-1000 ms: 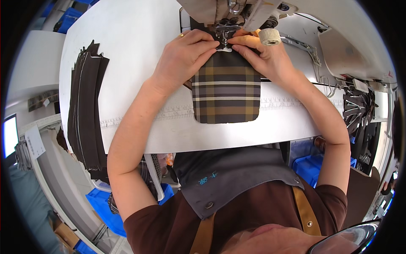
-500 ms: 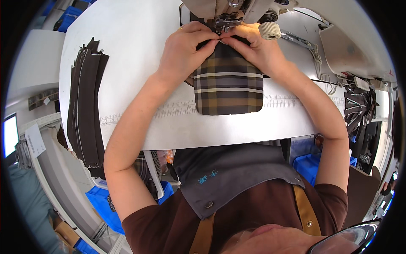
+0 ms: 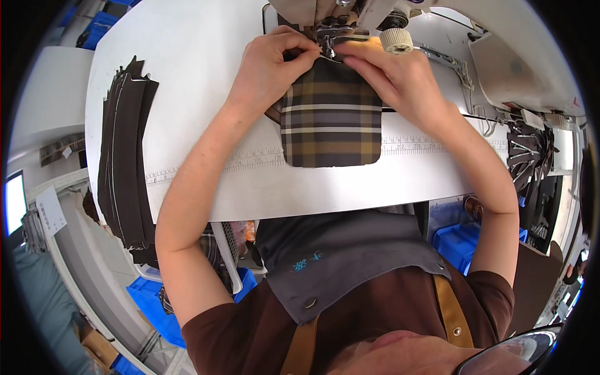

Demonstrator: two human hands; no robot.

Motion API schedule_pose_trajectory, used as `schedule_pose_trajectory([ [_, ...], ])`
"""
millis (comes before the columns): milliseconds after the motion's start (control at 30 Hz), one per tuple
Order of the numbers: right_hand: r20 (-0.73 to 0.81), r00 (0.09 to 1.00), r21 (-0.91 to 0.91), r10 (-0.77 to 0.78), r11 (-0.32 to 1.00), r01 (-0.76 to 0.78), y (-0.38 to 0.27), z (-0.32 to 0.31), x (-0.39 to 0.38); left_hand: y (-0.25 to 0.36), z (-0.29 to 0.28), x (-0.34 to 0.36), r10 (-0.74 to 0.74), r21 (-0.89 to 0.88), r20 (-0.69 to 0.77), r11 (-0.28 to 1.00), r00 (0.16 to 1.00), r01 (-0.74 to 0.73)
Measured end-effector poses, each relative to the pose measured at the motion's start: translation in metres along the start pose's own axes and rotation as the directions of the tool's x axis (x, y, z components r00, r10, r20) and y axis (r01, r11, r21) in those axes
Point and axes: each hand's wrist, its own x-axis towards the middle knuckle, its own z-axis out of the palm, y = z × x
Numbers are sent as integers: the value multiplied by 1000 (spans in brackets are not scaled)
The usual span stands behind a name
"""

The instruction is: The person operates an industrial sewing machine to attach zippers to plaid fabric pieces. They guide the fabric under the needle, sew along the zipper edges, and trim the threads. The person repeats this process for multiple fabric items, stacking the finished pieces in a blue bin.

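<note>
A plaid fabric piece (image 3: 331, 119) in brown, black and cream, with rounded lower corners, lies on the white sewing table. Its upper edge reaches the presser foot (image 3: 327, 45) of the sewing machine. My left hand (image 3: 272, 65) pinches the fabric's top left edge between thumb and fingers, just left of the foot. On the other side, my right hand (image 3: 400, 78) rests at the top right edge, thumb and forefinger stretched out and apart beside the foot. The needle point is too small to make out.
A stack of dark fabric strips (image 3: 125, 156) lies along the table's left side. A ruler scale (image 3: 250, 160) crosses the table (image 3: 187, 119). The machine's white knob (image 3: 397, 41) is above my right hand. Dark pieces with zippers (image 3: 531, 150) hang at right; a blue bin (image 3: 456, 245) is below.
The plaid fabric has shifted slightly left and up. My right hand has drawn a little to the right, its thumb and forefinger now parted, and the presser foot shows lower between my hands.
</note>
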Motion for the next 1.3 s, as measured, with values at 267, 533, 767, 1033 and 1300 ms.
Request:
schedule_pose_trajectory([
  [267,102,993,-149,-54,986,69,12,21,-5,-1,0,-3,-53,-23,2,998,999,53],
  [533,-30,953,-296,-300,914,279,23,34,6,-1,0,-7,204,210,19,956,979,-203],
  [767,52,988,-132,-143,980,149,18,25,2,-1,5,-6,133,169,-46,978,990,-123],
  [1033,152,943,-56,-295,950,306,-41,8,-43,-4,0,-1,-7,-18,-8,1000,1000,7],
  [1300,-90,979,145,-185,970,197,-58,33,-7,-15,-24,17,111,-36,227,994,968,-105],
])
